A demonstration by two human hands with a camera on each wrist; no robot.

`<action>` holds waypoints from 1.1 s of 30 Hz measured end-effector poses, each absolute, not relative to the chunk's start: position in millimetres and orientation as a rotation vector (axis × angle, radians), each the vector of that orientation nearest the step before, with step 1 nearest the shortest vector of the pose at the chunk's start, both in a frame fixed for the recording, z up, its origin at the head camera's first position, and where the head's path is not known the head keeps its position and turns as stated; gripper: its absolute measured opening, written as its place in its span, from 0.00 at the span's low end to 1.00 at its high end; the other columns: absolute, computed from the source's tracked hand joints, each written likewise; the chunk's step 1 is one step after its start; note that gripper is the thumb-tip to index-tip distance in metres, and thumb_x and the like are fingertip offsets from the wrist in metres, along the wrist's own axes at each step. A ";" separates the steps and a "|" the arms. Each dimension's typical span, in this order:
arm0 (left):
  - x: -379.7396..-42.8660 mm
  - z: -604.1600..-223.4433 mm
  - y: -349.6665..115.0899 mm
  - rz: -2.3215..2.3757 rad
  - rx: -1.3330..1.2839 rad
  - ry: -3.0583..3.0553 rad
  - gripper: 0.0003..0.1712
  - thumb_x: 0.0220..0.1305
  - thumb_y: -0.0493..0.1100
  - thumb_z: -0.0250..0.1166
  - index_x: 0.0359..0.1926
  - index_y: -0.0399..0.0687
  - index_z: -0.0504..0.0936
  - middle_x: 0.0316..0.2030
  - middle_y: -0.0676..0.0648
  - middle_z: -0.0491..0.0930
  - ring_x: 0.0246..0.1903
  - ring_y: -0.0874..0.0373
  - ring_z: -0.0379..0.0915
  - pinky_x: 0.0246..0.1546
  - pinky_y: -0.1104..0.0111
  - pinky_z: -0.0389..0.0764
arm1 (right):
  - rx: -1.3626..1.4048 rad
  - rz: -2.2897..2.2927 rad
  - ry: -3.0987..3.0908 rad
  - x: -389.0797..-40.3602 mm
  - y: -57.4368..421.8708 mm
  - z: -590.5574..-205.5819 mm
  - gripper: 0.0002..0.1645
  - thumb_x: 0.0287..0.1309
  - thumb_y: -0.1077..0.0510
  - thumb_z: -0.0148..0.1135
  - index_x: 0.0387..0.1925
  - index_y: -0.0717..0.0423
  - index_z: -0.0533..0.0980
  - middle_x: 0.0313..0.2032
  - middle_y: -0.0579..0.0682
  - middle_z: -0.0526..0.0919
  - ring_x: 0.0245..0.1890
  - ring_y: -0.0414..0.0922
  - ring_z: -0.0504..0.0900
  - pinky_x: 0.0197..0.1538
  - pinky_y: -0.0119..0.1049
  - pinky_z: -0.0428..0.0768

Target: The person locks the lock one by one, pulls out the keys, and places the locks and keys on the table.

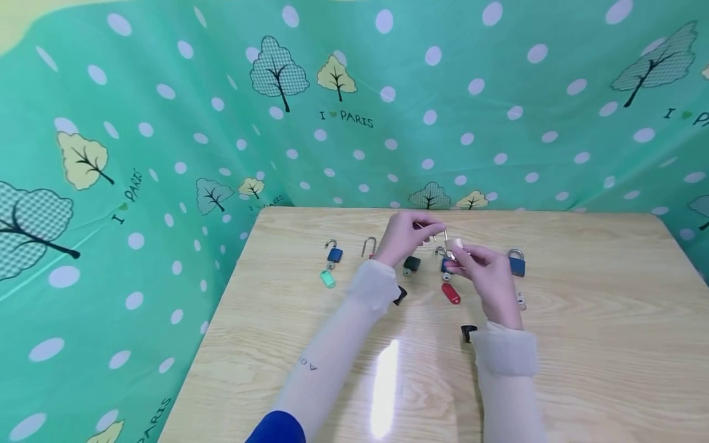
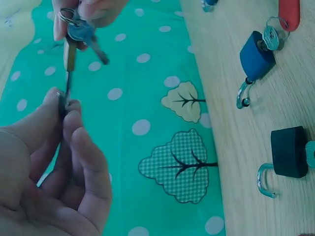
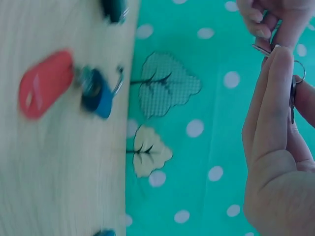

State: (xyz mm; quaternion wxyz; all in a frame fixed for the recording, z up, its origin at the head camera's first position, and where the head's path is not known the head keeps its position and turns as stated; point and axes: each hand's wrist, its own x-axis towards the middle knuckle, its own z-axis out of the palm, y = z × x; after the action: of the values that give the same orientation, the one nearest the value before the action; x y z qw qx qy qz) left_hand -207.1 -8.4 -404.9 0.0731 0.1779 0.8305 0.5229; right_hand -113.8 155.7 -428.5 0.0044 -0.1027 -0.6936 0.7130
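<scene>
A brass-coloured padlock (image 1: 454, 243) is held up between both hands over the far part of the table. My right hand (image 1: 490, 280) pinches its body (image 2: 71, 58) from above in the left wrist view. A key (image 2: 83, 33) on a ring hangs by the right fingers. My left hand (image 1: 403, 237) pinches the far end of the thin metal shackle (image 2: 68, 82) between thumb and fingers. In the right wrist view the right fingers hide the padlock's body, while the key ring (image 3: 300, 72) shows beside them.
Below the hands lie a blue padlock (image 2: 257, 58) with a red tag (image 1: 451, 293) and a black padlock (image 1: 412, 264), shackles raised. Another blue padlock (image 1: 335, 255) with a green tag (image 1: 327, 279) lies left; one more (image 1: 517, 266) lies right. Small black objects (image 1: 468, 333) lie nearer. Behind hangs a green curtain (image 1: 354, 160).
</scene>
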 end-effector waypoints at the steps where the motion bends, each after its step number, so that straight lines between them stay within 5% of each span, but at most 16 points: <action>1: -206.9 -403.9 -10.9 1.582 0.549 2.486 0.12 0.57 0.55 0.68 0.36 0.55 0.87 0.29 0.54 0.81 0.27 0.57 0.75 0.26 0.71 0.76 | -0.304 2.273 -2.139 -113.2 155.0 -426.9 0.29 0.59 0.49 0.64 0.53 0.67 0.76 0.46 0.66 0.79 0.35 0.46 0.85 0.45 0.34 0.80; 9: -204.4 -400.7 -19.1 1.752 0.574 2.312 0.11 0.58 0.49 0.69 0.39 0.48 0.87 0.25 0.48 0.80 0.21 0.57 0.72 0.22 0.69 0.78 | -0.209 2.403 -2.021 -108.7 152.8 -418.8 0.26 0.58 0.52 0.65 0.50 0.69 0.76 0.40 0.56 0.82 0.35 0.45 0.85 0.46 0.35 0.80; 16: -201.3 -397.6 -21.0 1.840 0.495 2.133 0.10 0.58 0.44 0.68 0.39 0.43 0.87 0.25 0.44 0.81 0.24 0.56 0.77 0.29 0.63 0.83 | -0.150 2.502 -1.945 -106.3 155.5 -419.2 0.26 0.59 0.54 0.64 0.52 0.70 0.75 0.42 0.57 0.81 0.37 0.44 0.84 0.47 0.35 0.79; 25: -202.9 -394.6 -24.7 1.803 0.598 2.105 0.13 0.66 0.41 0.60 0.45 0.37 0.83 0.30 0.43 0.80 0.34 0.41 0.79 0.34 0.66 0.83 | -0.143 2.593 -1.819 -109.1 150.5 -417.8 0.27 0.59 0.57 0.65 0.54 0.73 0.73 0.46 0.62 0.78 0.38 0.44 0.84 0.48 0.36 0.79; 33: -197.9 -392.0 -20.3 1.769 0.546 2.240 0.16 0.63 0.50 0.64 0.43 0.43 0.84 0.29 0.48 0.82 0.29 0.54 0.81 0.33 0.69 0.82 | -0.149 2.484 -1.925 -107.7 145.8 -418.0 0.25 0.59 0.55 0.64 0.51 0.71 0.75 0.42 0.59 0.81 0.36 0.44 0.85 0.47 0.34 0.79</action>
State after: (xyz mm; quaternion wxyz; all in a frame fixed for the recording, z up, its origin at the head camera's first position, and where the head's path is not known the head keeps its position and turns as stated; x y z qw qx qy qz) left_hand -197.9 -20.3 -392.0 0.1177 0.1866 0.7655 0.6044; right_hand -107.7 145.8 -418.0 -0.0025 -0.0475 -0.6119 0.7895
